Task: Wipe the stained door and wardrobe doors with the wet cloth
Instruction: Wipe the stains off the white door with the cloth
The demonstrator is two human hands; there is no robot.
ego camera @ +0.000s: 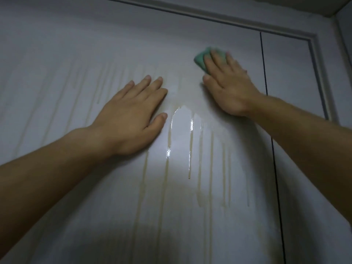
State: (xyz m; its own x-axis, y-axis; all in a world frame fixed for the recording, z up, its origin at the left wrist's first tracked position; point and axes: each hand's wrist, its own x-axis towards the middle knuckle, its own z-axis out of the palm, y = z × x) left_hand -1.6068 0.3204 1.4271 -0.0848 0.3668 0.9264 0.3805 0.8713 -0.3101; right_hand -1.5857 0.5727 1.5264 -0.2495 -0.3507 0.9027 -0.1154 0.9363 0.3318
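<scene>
A white wardrobe door (76,54) fills the view, streaked with yellowish drip stains (165,178) and a shiny wet patch (182,126) below the hands. My right hand (226,86) presses a folded green cloth (200,59) flat against the door near its upper right, fingers straight over the cloth. My left hand (133,115) lies flat on the door, fingers spread, left of the wet patch and holding nothing. Most of the cloth is hidden under my right fingers.
A thin dark gap (266,96) separates this door from the neighbouring door (289,77) on the right. A moulded frame (316,60) runs along the top and right side. The ceiling corner (339,6) shows at top right.
</scene>
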